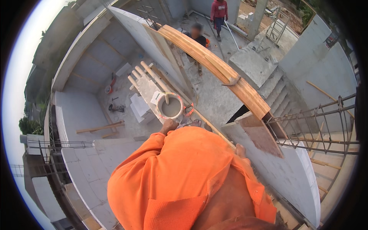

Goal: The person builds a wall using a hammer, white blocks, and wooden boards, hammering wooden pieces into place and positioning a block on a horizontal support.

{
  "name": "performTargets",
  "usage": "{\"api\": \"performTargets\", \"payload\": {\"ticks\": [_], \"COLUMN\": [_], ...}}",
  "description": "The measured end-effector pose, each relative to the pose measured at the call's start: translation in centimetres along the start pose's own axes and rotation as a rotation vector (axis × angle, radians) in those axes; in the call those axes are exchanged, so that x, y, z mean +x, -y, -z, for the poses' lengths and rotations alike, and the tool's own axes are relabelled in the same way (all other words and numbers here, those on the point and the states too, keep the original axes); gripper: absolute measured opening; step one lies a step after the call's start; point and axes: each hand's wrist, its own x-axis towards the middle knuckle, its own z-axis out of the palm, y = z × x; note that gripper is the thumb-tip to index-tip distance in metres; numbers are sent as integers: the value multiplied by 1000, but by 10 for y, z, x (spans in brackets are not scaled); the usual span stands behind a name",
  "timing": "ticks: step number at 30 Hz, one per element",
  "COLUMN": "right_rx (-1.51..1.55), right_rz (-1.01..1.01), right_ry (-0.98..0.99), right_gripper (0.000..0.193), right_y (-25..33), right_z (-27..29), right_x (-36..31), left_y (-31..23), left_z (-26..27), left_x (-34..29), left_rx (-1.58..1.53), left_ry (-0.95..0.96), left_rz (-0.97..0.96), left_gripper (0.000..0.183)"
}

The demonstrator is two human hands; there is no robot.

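Note:
My left hand [169, 125] is closed beside the near rim of a round bucket [158, 108]; what its fingers hold, if anything, is hidden. Grey wet mortar [172, 109] fills the bucket, and a wooden stick [166, 99] stands in it. Against the bucket's right side lies a small orange-red loop [188, 110]. My right hand [240, 150] is at the lower end of a thin wooden pole [211, 127], close to a grey block wall [249, 140]; its fingers are too small to read. Bare feet [196, 123] show just below the bucket.
The bucket rests on a plank platform [147, 89] with round poles sticking out. White blocks [140, 107] are stacked beside it. Timber formwork [207, 55] crosses above, and rebar [318, 119] juts out at right. Two people [219, 15] are on the floor below, near concrete stairs [274, 86].

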Motion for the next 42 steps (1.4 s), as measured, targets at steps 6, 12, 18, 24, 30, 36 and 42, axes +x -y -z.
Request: {"api": "performTargets", "payload": {"ticks": [6, 12, 18, 24, 30, 36, 42], "right_rx": [-114, -92, -2, 57, 62, -26, -246], "right_rz": [-23, -66, -91, -236, -252, -278, -110], "right_ry": [10, -48, -116, -241, -252, -255, -289], "right_gripper": [35, 35, 34, 30, 34, 34, 34], "right_y": [5, 6, 1, 25, 37, 35, 21], "right_z": [1, 13, 6, -35, -68, -83, -88], "right_x": [-11, -10, -7, -50, -76, -81, -77], "left_y": [-12, -19, -13, -17, 1, 13, -10], "left_z": [46, 135, 225, 310, 371, 384, 375], "left_x": [-12, 26, 92, 150, 205, 284, 328], "left_rx": [-277, -480, -539, -518, -466, -604, -589], "left_ry": [-291, -548, -651, -755, -819, -809, -720], "left_rz": [221, 221, 158, 129, 155, 142, 25], "left_gripper": [26, 50, 53, 56, 59, 57, 47]}}
